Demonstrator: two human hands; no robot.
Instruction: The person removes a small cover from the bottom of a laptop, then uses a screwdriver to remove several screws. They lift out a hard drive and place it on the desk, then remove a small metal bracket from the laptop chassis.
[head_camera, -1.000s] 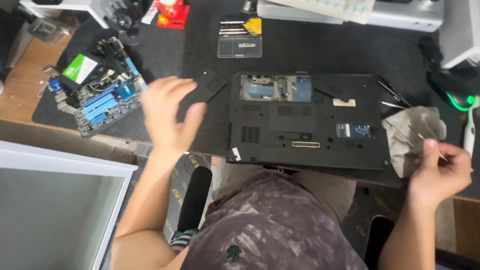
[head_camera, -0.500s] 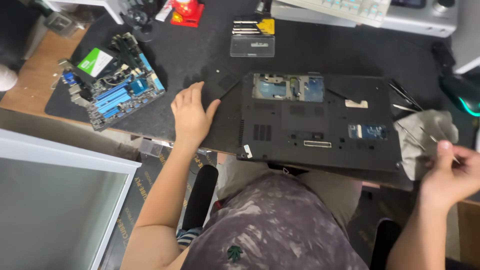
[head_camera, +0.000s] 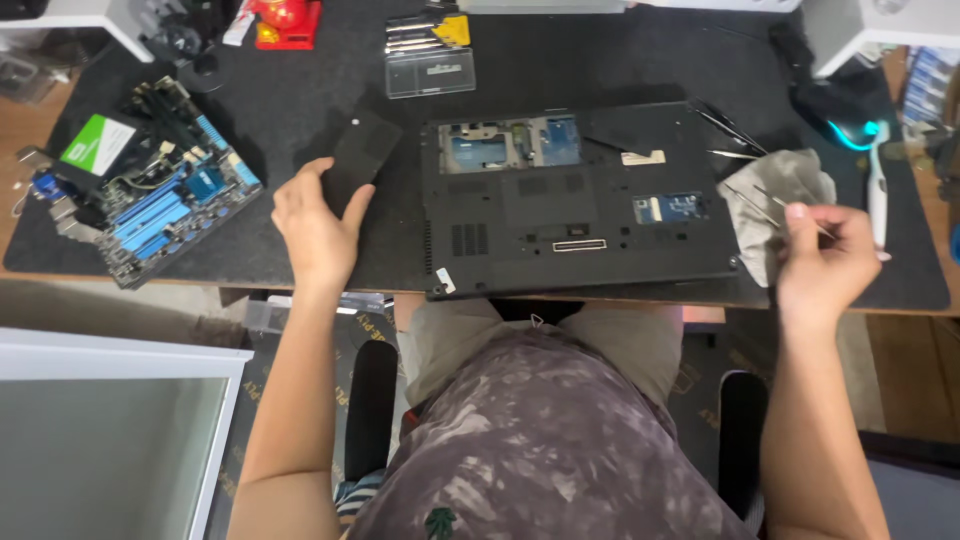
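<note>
One cover panel (head_camera: 358, 158) off laptop (head_camera: 580, 205), flat near bench middle | left hand (head_camera: 318, 222) spread on panel | right hand (head_camera: 825, 262) pinching tweezers (head_camera: 790, 208) by grey cloth (head_camera: 775, 200) | two bays exposed, base unopened.

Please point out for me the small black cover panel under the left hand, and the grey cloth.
small black rectangular cover panel (head_camera: 362, 150): head view, upper part, beyond the fingers.
crumpled grey cloth (head_camera: 775, 195): head view, its middle folds.
</note>
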